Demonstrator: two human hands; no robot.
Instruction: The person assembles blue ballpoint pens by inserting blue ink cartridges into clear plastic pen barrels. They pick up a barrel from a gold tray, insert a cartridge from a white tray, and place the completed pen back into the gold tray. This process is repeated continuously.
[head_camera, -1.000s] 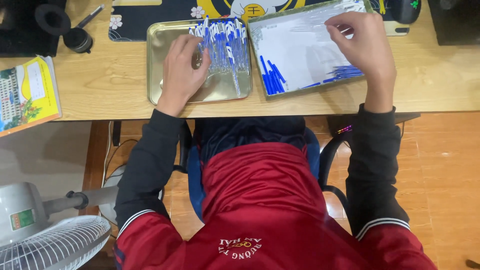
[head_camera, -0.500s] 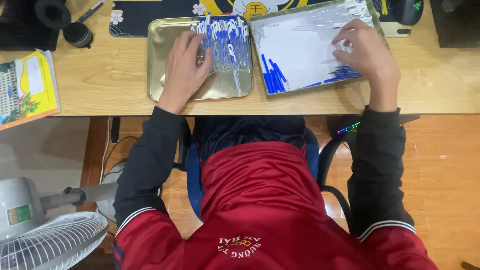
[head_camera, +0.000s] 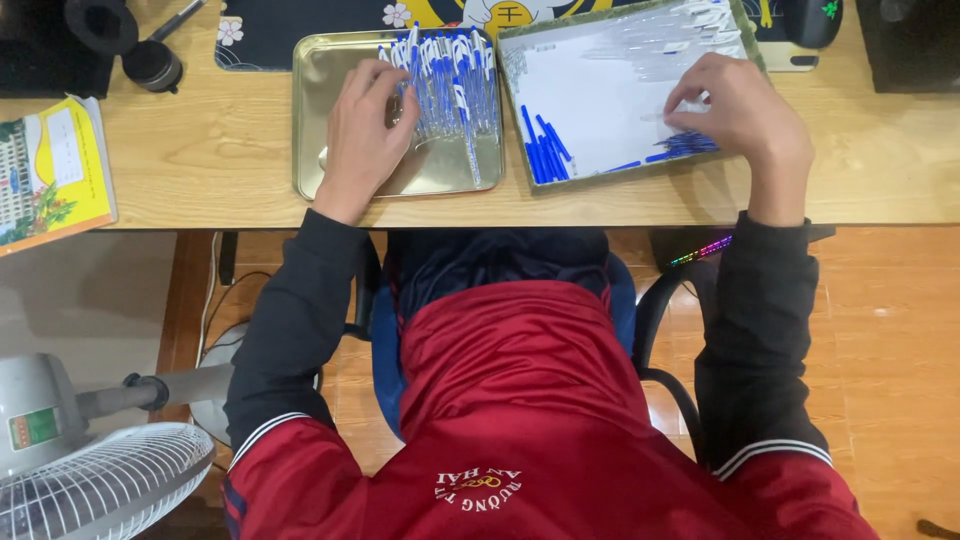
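While we're sitting at the wooden desk, we're sorting blue pens between two trays, and it looks like the picking-up stage. Our left hand is resting in the metal tray near the desk's front edge, fingers loosely curled against the blue pen pile. Over in the white-lined tray, our right hand is reaching down on the loose pens at its right edge, fingertips bunched together; can't tell if they're actually pinching one. Next move probably needs a clean single-pen grab.
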